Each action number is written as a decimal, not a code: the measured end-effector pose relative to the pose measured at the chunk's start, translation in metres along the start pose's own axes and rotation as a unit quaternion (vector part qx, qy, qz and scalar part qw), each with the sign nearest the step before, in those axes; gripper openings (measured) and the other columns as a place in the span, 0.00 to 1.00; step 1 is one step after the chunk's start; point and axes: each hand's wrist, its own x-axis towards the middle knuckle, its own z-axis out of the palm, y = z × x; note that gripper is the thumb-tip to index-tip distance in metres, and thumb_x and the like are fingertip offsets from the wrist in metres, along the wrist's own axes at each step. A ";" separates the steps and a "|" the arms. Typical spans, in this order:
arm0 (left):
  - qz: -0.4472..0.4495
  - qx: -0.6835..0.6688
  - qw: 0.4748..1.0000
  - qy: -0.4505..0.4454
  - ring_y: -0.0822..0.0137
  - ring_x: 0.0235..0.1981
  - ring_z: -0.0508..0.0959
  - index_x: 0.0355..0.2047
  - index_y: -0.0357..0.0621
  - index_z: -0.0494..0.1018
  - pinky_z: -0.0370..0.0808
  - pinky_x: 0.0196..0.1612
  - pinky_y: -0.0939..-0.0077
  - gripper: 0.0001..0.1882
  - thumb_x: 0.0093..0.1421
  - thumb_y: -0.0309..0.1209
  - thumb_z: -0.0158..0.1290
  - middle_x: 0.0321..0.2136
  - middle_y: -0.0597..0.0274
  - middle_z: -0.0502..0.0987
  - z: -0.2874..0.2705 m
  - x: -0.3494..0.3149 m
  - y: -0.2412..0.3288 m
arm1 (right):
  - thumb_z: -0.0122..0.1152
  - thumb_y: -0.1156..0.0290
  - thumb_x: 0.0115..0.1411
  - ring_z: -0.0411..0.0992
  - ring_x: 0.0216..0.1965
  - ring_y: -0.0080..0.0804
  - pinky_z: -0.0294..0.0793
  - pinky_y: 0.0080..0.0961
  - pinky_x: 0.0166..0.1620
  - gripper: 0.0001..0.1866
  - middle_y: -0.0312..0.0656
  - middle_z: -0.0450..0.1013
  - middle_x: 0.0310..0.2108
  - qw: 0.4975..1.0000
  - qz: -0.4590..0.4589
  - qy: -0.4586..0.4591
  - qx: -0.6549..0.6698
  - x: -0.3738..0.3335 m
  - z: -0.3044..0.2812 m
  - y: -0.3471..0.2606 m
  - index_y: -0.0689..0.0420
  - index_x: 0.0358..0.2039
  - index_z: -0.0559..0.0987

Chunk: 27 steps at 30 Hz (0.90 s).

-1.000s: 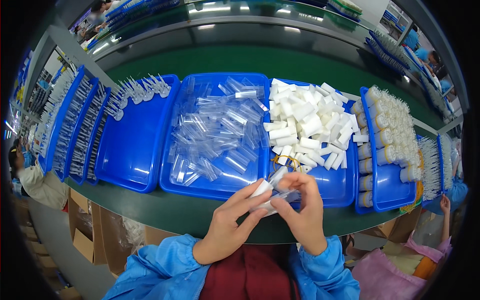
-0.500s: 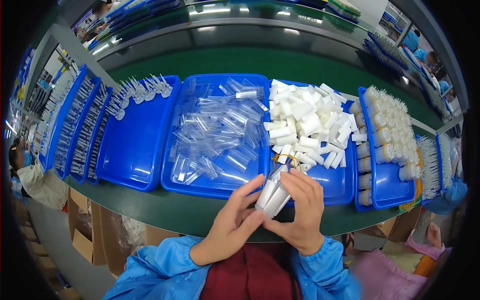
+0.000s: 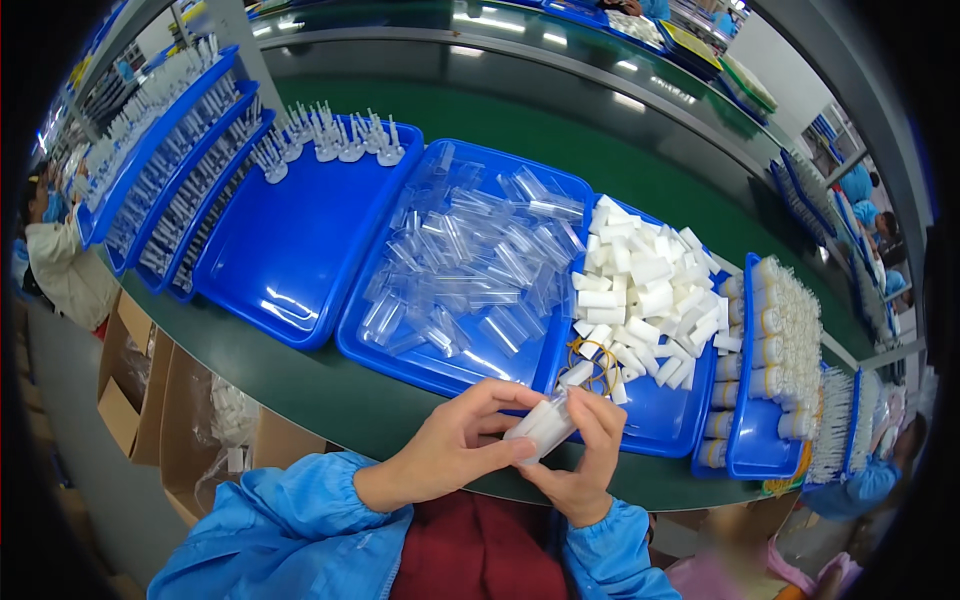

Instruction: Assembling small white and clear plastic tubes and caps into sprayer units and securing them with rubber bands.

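Between my hands, near the front edge of the bench, is a whitish cylinder point(image 3: 543, 430) that seems wrapped in clear plastic. My left hand point(image 3: 450, 445) grips its lower left side with fingers and thumb. The fingers of my right hand point(image 3: 588, 440) close around its upper right end. A thin yellow elastic loop point(image 3: 600, 366) sticks out beyond that end, over the tray of white foam-like cylinders point(image 3: 650, 290). Just left of it, a blue tray point(image 3: 400, 362) holds loose clear plastic sleeves point(image 3: 480, 245). My fingers hide part of the held piece.
At left, a blue tray point(image 3: 290, 255) has several clear stemmed parts point(image 3: 350, 140) along its far side, beside stacked trays of similar parts point(image 3: 170, 150). To the right stand stacked trays of yellow-banded cylinders point(image 3: 770, 350). Cardboard boxes point(image 3: 185, 400) sit below the bench.
The whole view has turned, so the bench now slopes down to the right. My hands still hold the piece, which now lies flatter and shows more white; my right fingers have shifted around its upper end.
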 end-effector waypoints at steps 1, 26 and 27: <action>0.006 0.008 1.000 0.003 0.60 0.58 0.75 0.60 0.36 0.63 0.78 0.55 0.68 0.24 0.66 0.22 0.57 0.59 0.51 0.70 -0.005 -0.002 -0.001 | 0.86 0.61 0.38 0.69 0.56 0.49 0.68 0.42 0.59 0.51 0.50 0.69 0.59 1.000 0.007 -0.021 0.002 0.008 -0.001 -0.006 0.57 0.63 0.69; 0.126 0.222 0.964 0.079 0.62 0.55 0.77 0.55 0.43 0.78 0.80 0.52 0.70 0.19 0.63 0.20 0.58 0.61 0.53 0.71 -0.027 -0.012 0.008 | 0.56 0.82 0.65 0.79 0.45 0.34 0.77 0.28 0.51 0.19 0.47 0.77 0.43 0.893 0.274 0.069 0.352 0.063 0.003 -0.039 0.66 0.57 0.70; 0.128 0.208 0.967 0.078 0.62 0.55 0.77 0.55 0.43 0.78 0.80 0.53 0.70 0.19 0.63 0.20 0.58 0.61 0.53 0.71 -0.024 -0.009 0.006 | 0.58 0.82 0.65 0.79 0.45 0.33 0.76 0.26 0.51 0.20 0.48 0.77 0.43 0.903 0.273 0.065 0.324 0.058 0.003 -0.037 0.65 0.57 0.68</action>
